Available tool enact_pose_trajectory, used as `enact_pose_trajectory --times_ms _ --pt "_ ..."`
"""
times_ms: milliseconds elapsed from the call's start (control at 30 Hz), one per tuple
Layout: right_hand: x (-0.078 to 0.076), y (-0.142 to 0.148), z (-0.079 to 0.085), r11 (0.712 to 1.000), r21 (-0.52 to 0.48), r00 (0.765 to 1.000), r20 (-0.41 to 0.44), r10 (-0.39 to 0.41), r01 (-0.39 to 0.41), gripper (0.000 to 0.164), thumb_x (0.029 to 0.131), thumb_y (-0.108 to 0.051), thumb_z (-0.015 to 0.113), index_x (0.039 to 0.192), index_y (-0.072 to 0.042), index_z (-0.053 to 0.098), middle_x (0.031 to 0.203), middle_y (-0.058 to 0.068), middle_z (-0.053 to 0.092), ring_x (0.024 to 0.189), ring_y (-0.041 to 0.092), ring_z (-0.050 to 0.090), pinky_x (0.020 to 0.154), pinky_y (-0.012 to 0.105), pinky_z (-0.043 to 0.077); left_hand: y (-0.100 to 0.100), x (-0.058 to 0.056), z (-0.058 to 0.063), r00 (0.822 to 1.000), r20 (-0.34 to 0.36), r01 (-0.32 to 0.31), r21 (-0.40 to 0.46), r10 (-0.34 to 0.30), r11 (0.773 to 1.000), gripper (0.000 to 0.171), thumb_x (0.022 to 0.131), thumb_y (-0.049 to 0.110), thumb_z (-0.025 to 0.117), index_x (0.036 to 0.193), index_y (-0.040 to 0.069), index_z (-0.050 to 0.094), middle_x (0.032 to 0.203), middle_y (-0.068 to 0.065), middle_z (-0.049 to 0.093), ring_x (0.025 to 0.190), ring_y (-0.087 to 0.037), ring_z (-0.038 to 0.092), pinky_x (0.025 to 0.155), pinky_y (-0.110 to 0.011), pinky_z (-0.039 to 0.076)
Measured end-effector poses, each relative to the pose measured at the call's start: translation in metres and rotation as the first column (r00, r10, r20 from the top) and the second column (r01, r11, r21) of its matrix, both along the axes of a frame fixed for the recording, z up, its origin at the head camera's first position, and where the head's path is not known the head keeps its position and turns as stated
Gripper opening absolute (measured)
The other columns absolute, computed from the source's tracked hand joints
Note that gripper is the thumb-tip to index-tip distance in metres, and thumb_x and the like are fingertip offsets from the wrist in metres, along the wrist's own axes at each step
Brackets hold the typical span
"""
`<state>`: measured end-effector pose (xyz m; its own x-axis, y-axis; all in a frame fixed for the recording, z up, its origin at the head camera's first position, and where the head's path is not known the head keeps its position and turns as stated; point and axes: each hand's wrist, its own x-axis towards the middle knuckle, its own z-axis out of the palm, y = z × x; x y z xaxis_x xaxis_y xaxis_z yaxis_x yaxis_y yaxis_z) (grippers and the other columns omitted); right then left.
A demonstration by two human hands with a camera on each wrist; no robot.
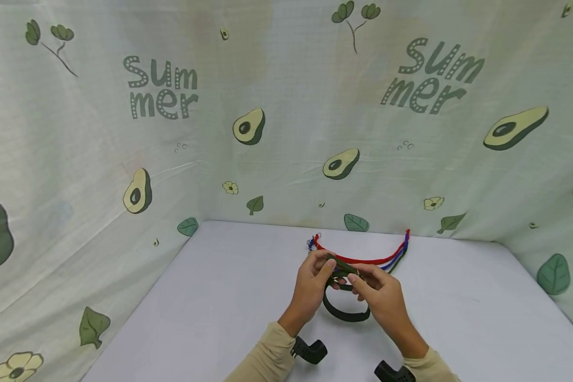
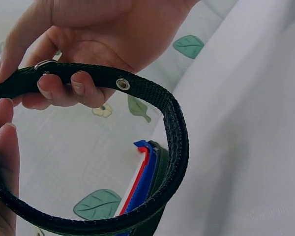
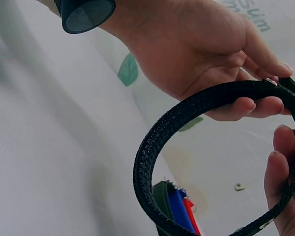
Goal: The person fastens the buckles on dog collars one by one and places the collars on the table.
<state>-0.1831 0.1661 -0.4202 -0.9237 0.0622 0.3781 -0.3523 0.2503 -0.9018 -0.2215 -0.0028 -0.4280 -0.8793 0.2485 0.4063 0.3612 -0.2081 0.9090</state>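
A dark green webbing collar [image 1: 346,317] forms a loop held up by both hands. My left hand [image 1: 310,281] pinches its upper part between thumb and fingers. Opposite it, my right hand [image 1: 379,292] grips the strap near a metal buckle piece [image 2: 45,64]. A metal eyelet [image 2: 123,84] shows on the band beside the right fingertips. In the right wrist view the left hand [image 3: 196,54] is at the top, while the right fingers [image 3: 280,157] touch the strap from below. The lower loop hangs free of the fingers.
Behind the hands, red [image 1: 370,261], blue [image 1: 406,243] and dark green straps lie curved together on the white table [image 1: 219,297]. A printed curtain [image 1: 286,106] stands along the table's back and sides. Black cameras [image 1: 312,351] are worn on the wrists.
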Motion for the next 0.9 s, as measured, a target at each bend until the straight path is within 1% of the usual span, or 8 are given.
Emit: enact_pose_trajectory --times_ms 100,167,300,433,567,633,767,900 --pt "0.0002 0.0000 -0.0001 1.000 0.007 1.000 0.018 -0.008 0.008 0.028 0.094 -0.018 0.072 0.117 -0.003 0.068 0.091 0.017 0.069 0.071 0.017 0.063 0.061 0.029 0.056 -0.0003 -0.0003 -0.0001 1.000 0.003 -0.003 0.018 0.003 1.000 0.031 0.107 0.028 0.051 0.130 0.007 0.051 0.107 -0.011 0.068 0.079 -0.018 0.070 0.070 -0.030 0.058" --pt "0.0000 0.0000 -0.0003 1.000 0.009 1.000 0.028 -0.009 0.009 0.029 0.095 -0.019 0.072 0.119 -0.002 0.067 0.092 0.017 0.069 0.071 0.017 0.063 0.061 0.028 0.056 -0.0007 -0.0001 0.0005 1.000 0.004 -0.003 0.033 0.003 0.999 0.032 0.107 0.029 0.051 0.130 0.007 0.051 0.107 -0.011 0.068 0.079 -0.018 0.070 0.069 -0.030 0.058" --pt "0.0006 -0.0003 0.0003 1.000 -0.013 0.999 0.052 0.001 0.000 0.029 0.096 -0.020 0.071 0.118 -0.001 0.067 0.090 0.018 0.068 0.071 0.018 0.063 0.062 0.029 0.056 -0.0005 -0.0005 0.0008 1.000 0.011 0.000 0.072 -0.001 0.997 0.033 0.107 0.030 0.050 0.130 0.006 0.050 0.108 -0.013 0.068 0.078 -0.020 0.070 0.067 -0.030 0.058" --pt "0.0004 0.0000 0.0002 0.999 -0.034 0.998 0.067 0.015 -0.013 0.028 0.096 -0.020 0.070 0.117 -0.001 0.067 0.087 0.019 0.066 0.071 0.022 0.063 0.062 0.029 0.056 0.0004 -0.0009 0.0000 1.000 0.016 -0.002 0.082 0.000 0.997 0.032 0.108 0.029 0.048 0.131 0.007 0.048 0.108 -0.020 0.067 0.078 -0.019 0.070 0.065 -0.027 0.057" --pt "0.0005 0.0007 0.0009 1.000 -0.025 0.999 0.053 0.014 -0.012 0.026 0.097 -0.018 0.069 0.116 -0.001 0.067 0.084 0.016 0.066 0.071 0.027 0.063 0.061 0.029 0.056 0.0025 -0.0011 -0.0005 1.000 0.014 -0.013 0.079 0.012 0.997 0.030 0.108 0.028 0.047 0.130 0.008 0.048 0.108 -0.028 0.064 0.077 -0.018 0.069 0.062 -0.025 0.055" --pt "0.0005 0.0010 0.0012 1.000 -0.022 0.999 0.048 0.014 -0.013 0.024 0.097 -0.017 0.069 0.115 -0.001 0.068 0.083 0.015 0.066 0.070 0.026 0.063 0.060 0.029 0.055 0.0034 -0.0012 -0.0009 1.000 0.018 -0.021 0.082 0.020 0.996 0.030 0.108 0.029 0.048 0.130 0.008 0.049 0.107 -0.030 0.064 0.076 -0.018 0.068 0.060 -0.024 0.055" --pt "0.0007 0.0010 0.0008 0.999 -0.041 0.998 0.055 0.025 -0.022 0.023 0.098 -0.015 0.068 0.115 0.000 0.067 0.080 0.013 0.065 0.068 0.022 0.062 0.059 0.029 0.055 0.0041 -0.0002 -0.0017 0.998 0.058 -0.020 0.111 0.014 0.994 0.031 0.105 0.027 0.055 0.127 0.005 0.053 0.106 -0.026 0.064 0.074 -0.018 0.068 0.060 -0.024 0.055" --pt "0.0013 0.0006 -0.0004 0.995 -0.100 0.996 0.087 0.020 -0.011 0.022 0.099 -0.015 0.066 0.114 0.002 0.066 0.077 0.015 0.062 0.065 0.025 0.060 0.056 0.029 0.054 0.0048 0.0004 -0.0034 0.994 0.102 0.018 0.110 -0.029 0.994 0.030 0.099 0.021 0.067 0.120 0.001 0.061 0.107 -0.015 0.066 0.080 -0.019 0.068 0.069 -0.026 0.057"
